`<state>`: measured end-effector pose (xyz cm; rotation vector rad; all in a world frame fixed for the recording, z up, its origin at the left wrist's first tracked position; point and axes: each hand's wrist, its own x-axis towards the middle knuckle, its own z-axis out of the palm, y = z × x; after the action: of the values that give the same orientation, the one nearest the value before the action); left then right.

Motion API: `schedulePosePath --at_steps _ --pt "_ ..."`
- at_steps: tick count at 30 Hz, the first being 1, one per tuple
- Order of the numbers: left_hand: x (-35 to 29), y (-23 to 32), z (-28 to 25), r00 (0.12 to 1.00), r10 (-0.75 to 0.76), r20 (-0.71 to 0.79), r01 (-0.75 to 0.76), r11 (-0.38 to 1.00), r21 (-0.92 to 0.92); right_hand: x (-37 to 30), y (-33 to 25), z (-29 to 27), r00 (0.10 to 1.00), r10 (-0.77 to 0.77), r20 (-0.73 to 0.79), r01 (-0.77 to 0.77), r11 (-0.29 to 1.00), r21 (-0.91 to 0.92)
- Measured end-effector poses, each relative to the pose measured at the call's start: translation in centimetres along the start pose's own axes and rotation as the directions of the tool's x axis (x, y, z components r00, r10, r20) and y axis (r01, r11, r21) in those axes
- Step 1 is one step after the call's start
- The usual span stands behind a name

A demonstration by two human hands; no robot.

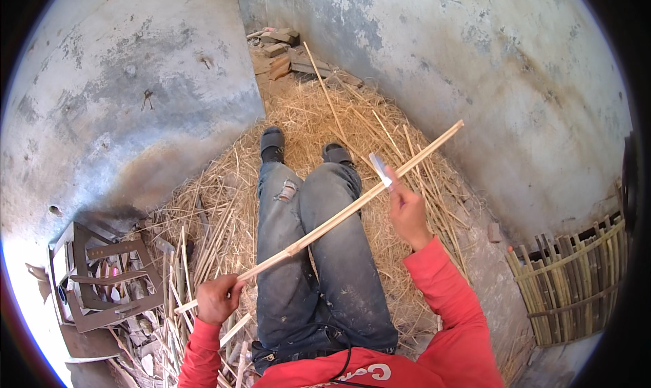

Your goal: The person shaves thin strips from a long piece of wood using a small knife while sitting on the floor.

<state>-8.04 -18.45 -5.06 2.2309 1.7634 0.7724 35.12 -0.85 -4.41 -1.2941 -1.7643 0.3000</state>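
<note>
A long pale split bamboo strip [332, 222] lies slantwise across my thighs, rising from lower left to upper right, with a node around its middle. My left hand [218, 298] is closed round the strip near its lower left end. In my right hand [409, 215] is a knife with a flat, shiny blade [380, 169], held against or just beside the strip toward its far right end. Fingers hide the knife's handle. Whether the blade touches the bamboo I cannot tell.
Shavings [305, 110] and loose bamboo strips [420, 164] cover the floor round my outstretched legs. A dark broken frame [85, 276] stands at left above scraps. At right a slatted bamboo panel [576, 279] leans by the wall. Bricks [278, 49] lie in the far corner.
</note>
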Motion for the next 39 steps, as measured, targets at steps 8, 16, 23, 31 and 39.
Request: schedulePosePath --at_steps 8,16,23,31,39 --pt "-0.3 0.4 0.5 0.998 -0.051 -0.040 0.048 0.997 -0.066 -0.9 0.1 -0.3 0.999 0.038 0.033 -0.039 0.999 0.027" --pt "-0.2 0.3 1.4 0.996 -0.092 0.010 0.093 0.991 -0.093 -0.6 -0.8 -2.7 0.977 0.187 0.106 -0.202 0.967 0.153" --pt "-0.2 0.3 1.9 0.996 -0.089 -0.025 0.086 0.991 -0.100 -1.9 1.9 -2.1 0.995 0.053 -0.083 -0.053 0.999 0.002" --pt "1.5 1.3 2.7 0.999 -0.042 -0.017 0.040 0.993 -0.109 0.1 4.6 -3.2 0.978 0.125 -0.170 -0.114 0.991 0.077" --pt "1.1 0.6 2.7 0.996 -0.090 0.016 0.092 0.987 -0.134 2.2 4.2 -7.7 0.927 0.373 -0.023 -0.364 0.915 0.171"
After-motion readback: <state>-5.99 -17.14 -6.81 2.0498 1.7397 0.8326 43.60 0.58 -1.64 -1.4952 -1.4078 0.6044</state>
